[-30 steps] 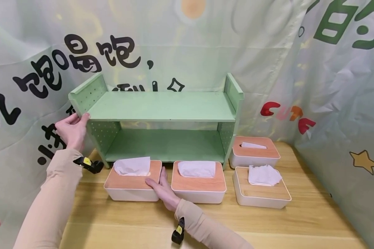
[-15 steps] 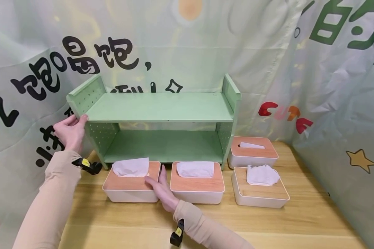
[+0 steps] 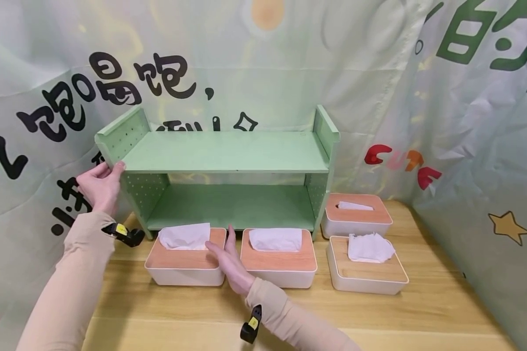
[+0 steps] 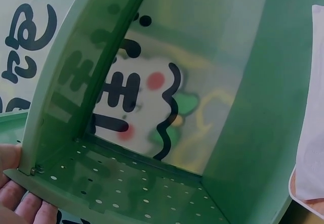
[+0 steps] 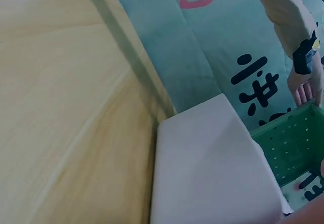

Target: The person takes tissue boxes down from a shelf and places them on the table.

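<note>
A green two-tier shelf [image 3: 226,151] stands on the wooden table. My left hand [image 3: 100,185] grips the front edge of its perforated left side panel, thumb on one face and fingers curled behind, as the left wrist view shows too. In front of the shelf sit two white tissue boxes with wood-look lids and tissue sticking out: a left box [image 3: 182,261] and a middle box [image 3: 278,263]. My right hand [image 3: 233,267] is between them, fingers extended along the left box's right side, thumb at its lid's edge. The right wrist view shows that box's white front wall [image 5: 207,168].
Right of the shelf stand two more tissue boxes, a rear box [image 3: 357,217] beside the shelf's side panel and a front box [image 3: 369,268] set slightly askew. A printed fabric backdrop [image 3: 268,73] hangs behind and to both sides of the table [image 3: 180,312].
My right hand's thumb has lifted and drawn back from the left box's lid, and the hand has loosened slightly. The left hand, shelf and boxes keep their places.
</note>
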The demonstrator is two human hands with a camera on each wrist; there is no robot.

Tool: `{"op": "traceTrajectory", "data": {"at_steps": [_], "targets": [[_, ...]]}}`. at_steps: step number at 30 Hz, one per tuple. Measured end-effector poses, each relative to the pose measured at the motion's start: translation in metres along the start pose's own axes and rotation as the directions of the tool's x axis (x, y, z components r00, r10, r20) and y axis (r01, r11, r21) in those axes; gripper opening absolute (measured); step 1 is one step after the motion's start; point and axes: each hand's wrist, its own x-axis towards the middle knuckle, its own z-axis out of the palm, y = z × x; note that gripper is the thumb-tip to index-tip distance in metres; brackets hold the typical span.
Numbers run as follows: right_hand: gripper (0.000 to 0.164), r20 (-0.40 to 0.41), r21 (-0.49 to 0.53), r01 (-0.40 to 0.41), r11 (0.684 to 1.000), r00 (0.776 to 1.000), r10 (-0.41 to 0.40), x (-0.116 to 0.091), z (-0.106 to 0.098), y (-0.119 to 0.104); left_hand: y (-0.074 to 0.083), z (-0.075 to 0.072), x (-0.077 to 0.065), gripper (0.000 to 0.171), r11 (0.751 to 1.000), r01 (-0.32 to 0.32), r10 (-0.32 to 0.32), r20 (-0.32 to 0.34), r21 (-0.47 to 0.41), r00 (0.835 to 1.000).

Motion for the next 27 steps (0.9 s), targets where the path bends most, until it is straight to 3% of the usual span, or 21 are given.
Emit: {"op": "traceTrajectory", "data": {"at_steps": [7, 11, 15, 22, 27], "targets": [[0.082, 0.039, 0.127, 0.077, 0.989, 0.996, -0.083, -0.001, -0.004, -0.015, 0.001, 0.002, -0.001, 0.041, 0.999, 0.024, -0.024, -0.004, -0.042, 1.000], [0.066, 0.076, 0.284, 0.139, 0.949, 0.983, -0.166, -0.003, -0.013, -0.024, -0.001, 0.004, -0.003, 0.039, 1.000, -0.006, 0.006, -0.015, -0.030, 1.000], [0.058, 0.086, 0.373, 0.170, 0.912, 0.973, -0.216, -0.007, -0.029, -0.033, -0.004, 0.007, -0.006, 0.040, 1.000, -0.021, 0.021, 0.008, -0.019, 1.000], [0.057, 0.104, 0.374, 0.177, 0.910, 0.968, -0.230, -0.016, -0.060, -0.049, -0.007, 0.010, -0.015, 0.040, 0.997, -0.069, 0.071, 0.045, -0.043, 0.996], [0.054, 0.076, 0.322, 0.210, 0.923, 0.966, -0.247, -0.021, -0.084, -0.060, -0.007, 0.008, -0.024, 0.051, 0.990, -0.131, 0.125, 0.110, 0.045, 0.986]]}}
